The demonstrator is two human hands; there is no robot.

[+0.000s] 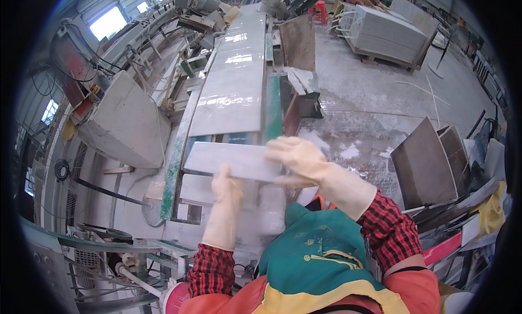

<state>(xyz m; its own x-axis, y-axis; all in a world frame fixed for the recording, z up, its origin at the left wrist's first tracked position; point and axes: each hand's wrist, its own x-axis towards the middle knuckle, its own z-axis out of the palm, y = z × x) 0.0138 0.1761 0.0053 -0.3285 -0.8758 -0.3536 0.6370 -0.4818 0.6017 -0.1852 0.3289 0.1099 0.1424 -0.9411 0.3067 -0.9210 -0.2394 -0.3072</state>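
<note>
A pale, rectangular stone slab is tilted across the near part of the machine bed, between my two gloved hands. My right hand, in a cream rubber glove, is closed round its right end. At the slab's near edge, my left hand grips with the thumb up against it, its other fingers mostly hidden. Another pale slab lies just below and nearer to me, partly covered by the held one. Beyond, a run of wet, glossy slabs stretches away along the bed.
Green rails flank the bed. A large pale stone block stands at left, near a round-ended rod. Brown panels lean at right. Farther back are a stack of pale slabs and a red stool.
</note>
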